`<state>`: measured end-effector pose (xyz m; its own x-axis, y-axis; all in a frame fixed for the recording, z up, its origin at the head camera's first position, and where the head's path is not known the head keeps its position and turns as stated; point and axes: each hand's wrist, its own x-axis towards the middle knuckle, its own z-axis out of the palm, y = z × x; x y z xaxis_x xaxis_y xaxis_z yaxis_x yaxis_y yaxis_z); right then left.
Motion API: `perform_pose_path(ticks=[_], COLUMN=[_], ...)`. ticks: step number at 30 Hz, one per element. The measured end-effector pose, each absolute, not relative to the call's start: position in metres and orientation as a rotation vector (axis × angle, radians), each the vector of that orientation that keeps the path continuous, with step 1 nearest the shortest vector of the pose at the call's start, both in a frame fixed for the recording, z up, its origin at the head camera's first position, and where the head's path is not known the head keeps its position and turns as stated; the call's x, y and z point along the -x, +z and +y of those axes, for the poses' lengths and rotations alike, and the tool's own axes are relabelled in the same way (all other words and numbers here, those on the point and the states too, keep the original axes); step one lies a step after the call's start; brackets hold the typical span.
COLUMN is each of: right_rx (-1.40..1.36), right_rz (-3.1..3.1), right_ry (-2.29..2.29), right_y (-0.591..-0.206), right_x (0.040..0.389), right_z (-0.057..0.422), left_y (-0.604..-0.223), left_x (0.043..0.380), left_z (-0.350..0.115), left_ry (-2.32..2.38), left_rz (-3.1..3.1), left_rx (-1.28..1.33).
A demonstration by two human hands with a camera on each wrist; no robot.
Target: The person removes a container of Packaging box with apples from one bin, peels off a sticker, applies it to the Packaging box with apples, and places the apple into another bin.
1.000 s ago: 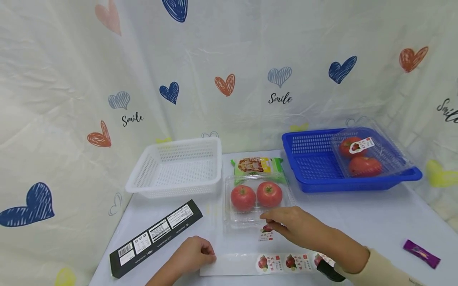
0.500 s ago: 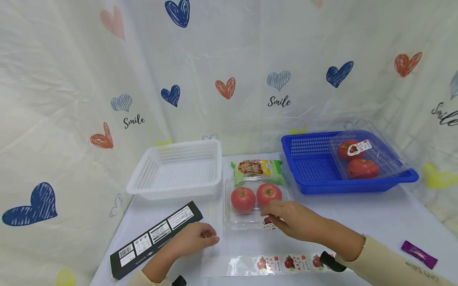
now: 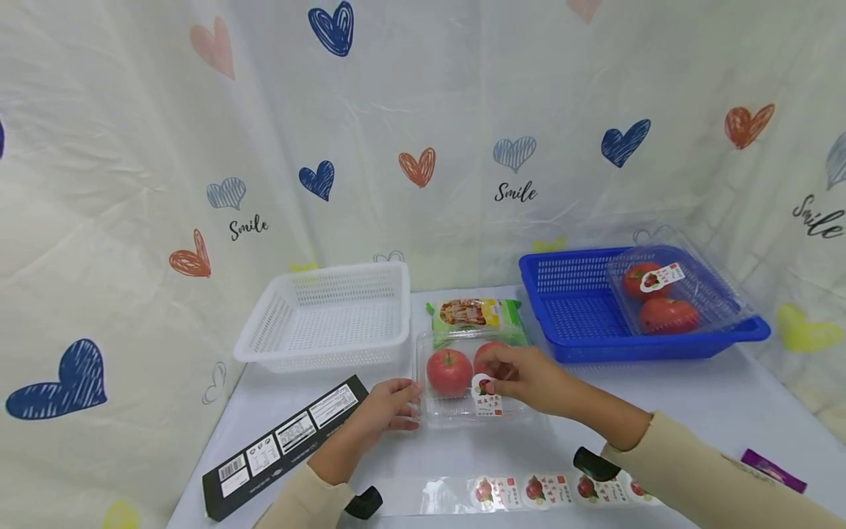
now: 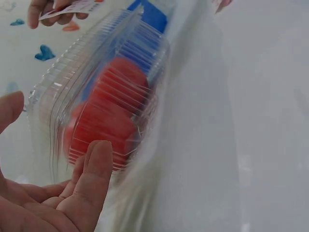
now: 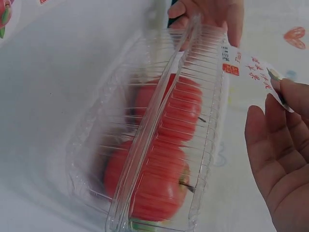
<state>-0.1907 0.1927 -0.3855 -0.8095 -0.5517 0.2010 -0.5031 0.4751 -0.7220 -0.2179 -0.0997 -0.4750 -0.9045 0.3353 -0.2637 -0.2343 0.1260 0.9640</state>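
Observation:
A lidded clear plastic box with two red apples inside lies on the white table. My right hand pinches a white sticker printed with a red fruit, by its rounded end, over the front right of the lid. In the right wrist view the sticker hangs beside the lid, its other end overlapping the box edge. At the box's left side is my left hand, thumb and fingers spread apart. Its fingertips are right by the plastic wall in the left wrist view.
A strip of similar stickers lies at the front. A long black carton and white basket are left. Behind the box lies a green packet. A blue basket holds another apple box; a purple packet lies far right.
My left hand has left the sticker strip and moved up to the box's left side. My right hand has raised the sticker from the table in front to over the lid.

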Motion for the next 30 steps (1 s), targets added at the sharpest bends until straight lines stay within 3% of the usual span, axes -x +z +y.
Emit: perform_pose_path(ticks=[30], right_rx=[0.479], right_rz=[2.565], right_ry=[-1.521], right_y=[-0.401], right_x=[0.246], right_z=[0.183], left_y=[-0.477], left_x=[0.219], left_z=[-0.096], left_ry=[1.910], left_rz=[1.910], left_rx=[-0.059])
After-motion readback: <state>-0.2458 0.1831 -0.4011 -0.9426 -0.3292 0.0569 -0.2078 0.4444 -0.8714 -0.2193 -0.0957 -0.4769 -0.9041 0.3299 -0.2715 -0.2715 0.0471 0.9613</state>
